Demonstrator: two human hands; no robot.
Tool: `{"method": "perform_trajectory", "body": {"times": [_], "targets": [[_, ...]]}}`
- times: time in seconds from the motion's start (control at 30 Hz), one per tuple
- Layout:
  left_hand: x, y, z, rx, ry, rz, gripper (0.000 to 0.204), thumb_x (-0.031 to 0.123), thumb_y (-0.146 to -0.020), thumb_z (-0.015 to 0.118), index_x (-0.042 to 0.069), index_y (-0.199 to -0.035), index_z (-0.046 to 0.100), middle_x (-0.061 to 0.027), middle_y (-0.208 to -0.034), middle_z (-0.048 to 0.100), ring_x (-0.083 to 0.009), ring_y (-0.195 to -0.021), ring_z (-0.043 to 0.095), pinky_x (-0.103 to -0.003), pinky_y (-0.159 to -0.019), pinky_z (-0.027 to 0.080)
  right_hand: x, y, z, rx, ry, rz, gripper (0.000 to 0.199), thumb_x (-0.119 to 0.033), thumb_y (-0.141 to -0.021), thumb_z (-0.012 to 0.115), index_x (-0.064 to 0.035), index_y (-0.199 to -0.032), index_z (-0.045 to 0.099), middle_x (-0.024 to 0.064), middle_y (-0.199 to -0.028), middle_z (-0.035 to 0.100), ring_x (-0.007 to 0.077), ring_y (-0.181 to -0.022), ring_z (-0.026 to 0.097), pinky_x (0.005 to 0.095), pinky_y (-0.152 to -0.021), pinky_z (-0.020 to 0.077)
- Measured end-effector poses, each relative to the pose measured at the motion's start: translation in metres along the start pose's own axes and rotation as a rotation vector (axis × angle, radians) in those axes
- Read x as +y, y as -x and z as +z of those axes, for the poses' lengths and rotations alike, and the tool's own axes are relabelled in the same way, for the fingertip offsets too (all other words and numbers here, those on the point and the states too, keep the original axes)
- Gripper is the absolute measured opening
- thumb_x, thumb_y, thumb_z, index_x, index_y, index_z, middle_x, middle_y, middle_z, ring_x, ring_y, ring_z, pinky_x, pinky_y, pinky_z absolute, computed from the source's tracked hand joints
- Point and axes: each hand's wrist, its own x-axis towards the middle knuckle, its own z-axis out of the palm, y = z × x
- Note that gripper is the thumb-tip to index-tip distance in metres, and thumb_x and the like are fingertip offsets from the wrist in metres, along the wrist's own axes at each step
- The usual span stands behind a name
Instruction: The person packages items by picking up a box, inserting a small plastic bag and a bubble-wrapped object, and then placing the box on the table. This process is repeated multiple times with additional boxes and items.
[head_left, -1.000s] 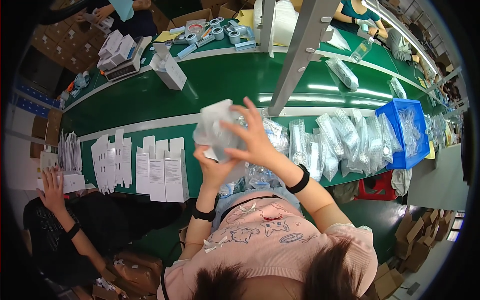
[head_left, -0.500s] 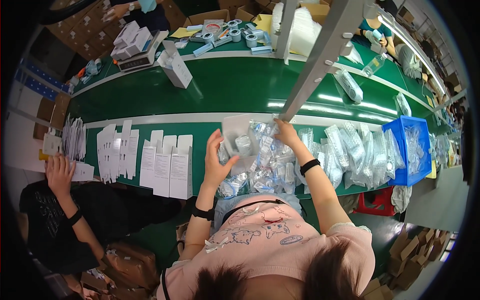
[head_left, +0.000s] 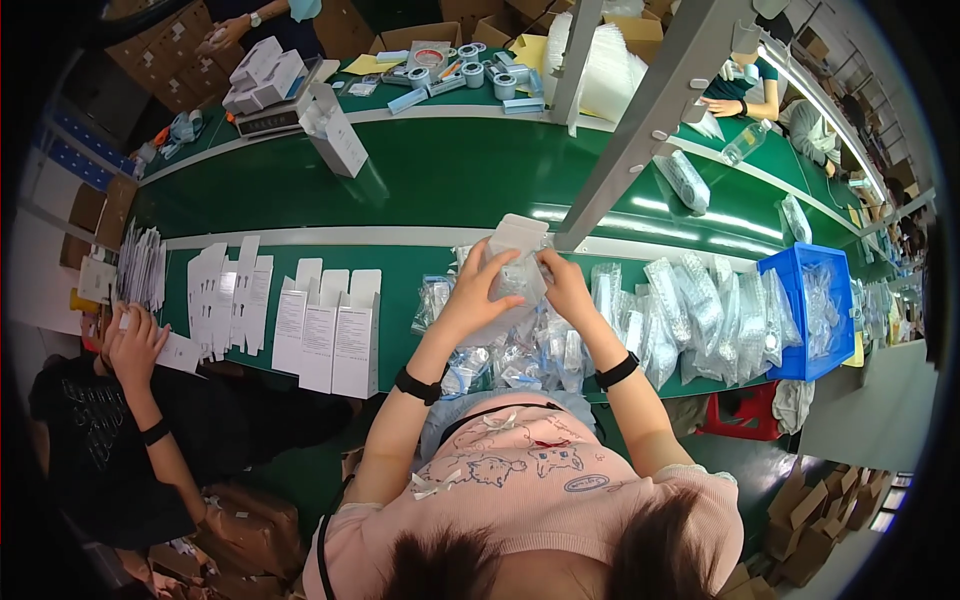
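box (head_left: 520, 242), white rectangular cardboard, held w/ l hand (head_left: 482, 292) curled round side & r hand (head_left: 565, 288) pinching opp. edge, above clear plastic bags (head_left: 520, 365) on green surface (head_left: 397, 310).

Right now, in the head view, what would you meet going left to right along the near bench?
Packed white sheets, flat white pieces, three white boxes, wearer's left hand, white carton, wearer's right hand, clear bubble-wrap pouches, blue bin.

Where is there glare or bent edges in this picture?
Head view: light streaks glare off the glossy green surface, mostly right of the grey metal post; head view: the far pale rail bows; head view: the corners darken to black.
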Motion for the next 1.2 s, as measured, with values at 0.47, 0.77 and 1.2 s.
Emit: {"method": "perform_trajectory", "body": {"times": [0.47, 0.77, 1.2], "targets": [[-0.006, 0.013, -0.032, 0.249, 0.067, -0.268, 0.010, 0.001, -0.058, 0.066, -0.002, -0.064, 0.059, -0.0135, -0.100, 0.056, -0.0197, -0.080, 0.056, -0.027, -0.068, 0.043, -0.070, 0.006, 0.019, 0.209, -0.736, -0.269, 0.027, 0.003, -0.074, 0.057, -0.0046, -0.099, 0.049, 0.0108, -0.098, 0.049, 0.0205, -0.086, 0.053, 0.0275, -0.071, 0.0452], [-0.025, 0.020, -0.046, 0.184, 0.278, -0.335, 0.010, 0.003, -0.064, 0.067, -0.003, -0.067, 0.061, -0.0126, -0.105, 0.054, -0.0188, -0.084, 0.055, -0.025, -0.071, 0.042, -0.067, 0.008, 0.011, -0.338, 0.335, -0.593, 0.053, -0.014, -0.062, 0.073, -0.0096, -0.109, 0.050, 0.0155, -0.118, 0.041, 0.0303, -0.119, 0.034, 0.0388, -0.097, 0.0289], [-0.060, 0.100, -0.065, -0.009, -0.783, -0.395, 0.053, 0.010, -0.070, 0.060, 0.006, -0.119, 0.042, -0.0155, -0.133, 0.027, -0.0368, -0.127, 0.014, -0.061, -0.097, 0.004, -0.025, -0.074, 0.049, -0.126, -0.734, 0.078, 0.093, -0.016, -0.057, 0.075, -0.0047, -0.130, 0.018, 0.0151, -0.128, 0.034, 0.0227, -0.116, 0.037, 0.0340, -0.094, 0.0336]]}}
